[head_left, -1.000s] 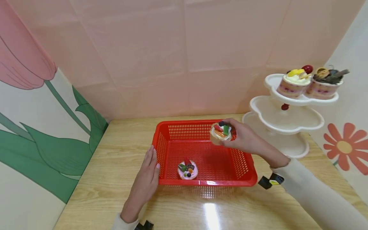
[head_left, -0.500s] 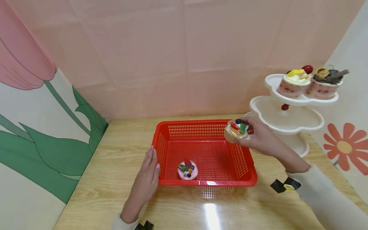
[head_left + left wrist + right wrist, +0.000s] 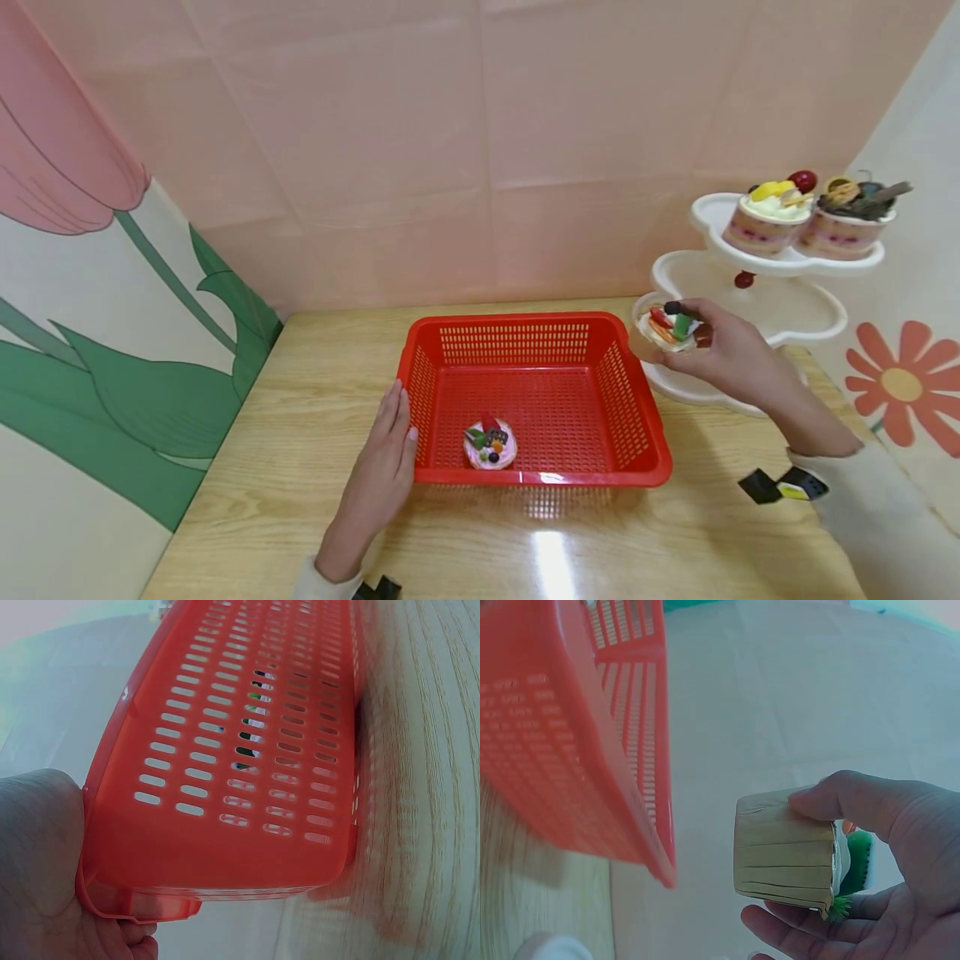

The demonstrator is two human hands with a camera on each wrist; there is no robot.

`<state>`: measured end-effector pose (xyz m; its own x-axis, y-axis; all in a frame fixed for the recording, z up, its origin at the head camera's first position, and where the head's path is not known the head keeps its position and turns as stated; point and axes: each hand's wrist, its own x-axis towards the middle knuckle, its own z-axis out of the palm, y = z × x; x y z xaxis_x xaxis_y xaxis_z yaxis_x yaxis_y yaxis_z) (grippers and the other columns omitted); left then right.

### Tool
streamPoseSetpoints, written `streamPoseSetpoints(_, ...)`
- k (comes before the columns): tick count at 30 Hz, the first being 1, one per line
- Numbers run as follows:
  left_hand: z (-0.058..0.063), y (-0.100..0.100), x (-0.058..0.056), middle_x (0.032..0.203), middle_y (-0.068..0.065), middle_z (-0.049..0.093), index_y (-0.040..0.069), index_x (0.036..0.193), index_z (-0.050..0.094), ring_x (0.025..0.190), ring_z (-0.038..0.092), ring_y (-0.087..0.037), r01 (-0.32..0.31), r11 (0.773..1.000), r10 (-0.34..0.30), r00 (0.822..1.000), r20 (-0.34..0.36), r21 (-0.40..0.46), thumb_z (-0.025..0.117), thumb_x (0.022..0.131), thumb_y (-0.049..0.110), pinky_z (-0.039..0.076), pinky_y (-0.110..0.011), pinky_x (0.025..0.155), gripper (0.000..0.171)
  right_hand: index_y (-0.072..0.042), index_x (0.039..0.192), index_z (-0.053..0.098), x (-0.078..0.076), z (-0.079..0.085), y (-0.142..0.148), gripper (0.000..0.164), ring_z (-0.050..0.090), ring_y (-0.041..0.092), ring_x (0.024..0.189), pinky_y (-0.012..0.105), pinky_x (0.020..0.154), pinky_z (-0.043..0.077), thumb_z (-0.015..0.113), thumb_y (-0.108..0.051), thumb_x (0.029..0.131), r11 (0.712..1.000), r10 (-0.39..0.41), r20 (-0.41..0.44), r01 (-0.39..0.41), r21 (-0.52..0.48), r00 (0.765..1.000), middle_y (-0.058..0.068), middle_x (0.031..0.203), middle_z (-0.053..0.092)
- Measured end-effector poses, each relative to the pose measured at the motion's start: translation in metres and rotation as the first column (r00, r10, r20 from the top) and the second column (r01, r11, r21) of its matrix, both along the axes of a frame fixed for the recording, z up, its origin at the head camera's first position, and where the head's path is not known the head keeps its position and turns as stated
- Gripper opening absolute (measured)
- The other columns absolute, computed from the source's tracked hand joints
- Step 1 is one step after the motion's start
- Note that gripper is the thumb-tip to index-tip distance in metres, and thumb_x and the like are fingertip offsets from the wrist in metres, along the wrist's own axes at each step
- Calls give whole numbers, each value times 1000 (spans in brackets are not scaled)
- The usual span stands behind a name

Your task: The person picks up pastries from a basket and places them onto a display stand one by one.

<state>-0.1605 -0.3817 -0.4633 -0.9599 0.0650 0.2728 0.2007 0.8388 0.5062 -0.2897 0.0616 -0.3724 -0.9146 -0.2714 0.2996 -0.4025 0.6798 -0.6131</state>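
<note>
Red plastic basket (image 3: 551, 477), its left rim touched by the straight fingers of the left hand (image 3: 381, 467); just beyond its right rim, the right hand (image 3: 723, 354) pinches a fruit-topped cupcake (image 3: 663, 332) between thumb and fingers, in front of the white tiered stand (image 3: 813, 310). To carry it well, press only the beige pleated wrapper (image 3: 784, 855), lightly, with the toppings (image 3: 662, 318) level and unsquashed

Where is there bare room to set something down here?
Bare tabletop lies between the painted wall and the left hand, and in front of the red basket. The basket floor is free right of the pink tartlet. Two dessert cups crowd the stand's top tier; the right hand and held tartlet partly hide the tiers below.
</note>
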Motion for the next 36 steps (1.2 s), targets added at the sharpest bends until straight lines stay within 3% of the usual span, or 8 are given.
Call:
streamPoseSetpoints(4, 0, 0, 0, 170, -10, 12, -3, 157, 26, 155, 10, -24, -1, 1000, 1, 1000, -2, 3, 44, 109, 17, 23, -48, 121, 54, 10, 128, 55, -2, -1, 10, 66, 60, 30, 86, 8, 66, 43, 88, -19, 78, 1000, -27, -13, 27, 11, 1000, 25, 107, 65)
streamPoseSetpoints(10, -1, 0, 0, 170, -10, 11, -2, 157, 26, 155, 8, -21, 0, 1000, 0, 1000, -6, 0, 44, 109, 16, 22, -49, 121, 54, 10, 128, 54, -7, 0, 23, 67, 57, 15, 80, 7, 64, 43, 88, -17, 77, 998, -63, -29, 64, 19, 998, 27, 107, 65)
streamPoseSetpoints(19, -2, 0, 0, 170, -9, 11, -2, 157, 26, 155, 11, -25, -7, 1000, 7, 1000, -11, -10, 45, 109, 17, 23, -50, 121, 55, 16, 134, 47, -12, 4, 40, 74, 60, 44, 91, 8, 61, 38, 84, -20, 81, 992, -112, -3, 112, 62, 994, 35, 109, 60)
streamPoseSetpoints(27, -2, 0, 0, 170, -8, 11, -2, 158, 26, 156, 9, -22, -10, 1000, 10, 1000, -1, -4, 44, 109, 18, 23, -49, 121, 55, 16, 131, 49, -21, 3, 55, 70, 59, 45, 89, 9, 61, 35, 85, -14, 78, 988, -134, -63, 138, 68, 989, 38, 108, 60)
streamPoseSetpoints(36, -2, 0, -1, 170, -9, 11, -2, 157, 26, 155, 13, -28, -9, 1000, 9, 1000, -7, -12, 44, 109, 18, 23, -50, 121, 55, 12, 136, 48, -35, 1, 68, 72, 54, 47, 100, 15, 74, 32, 85, -13, 79, 988, -142, -69, 145, 48, 987, 37, 119, 57)
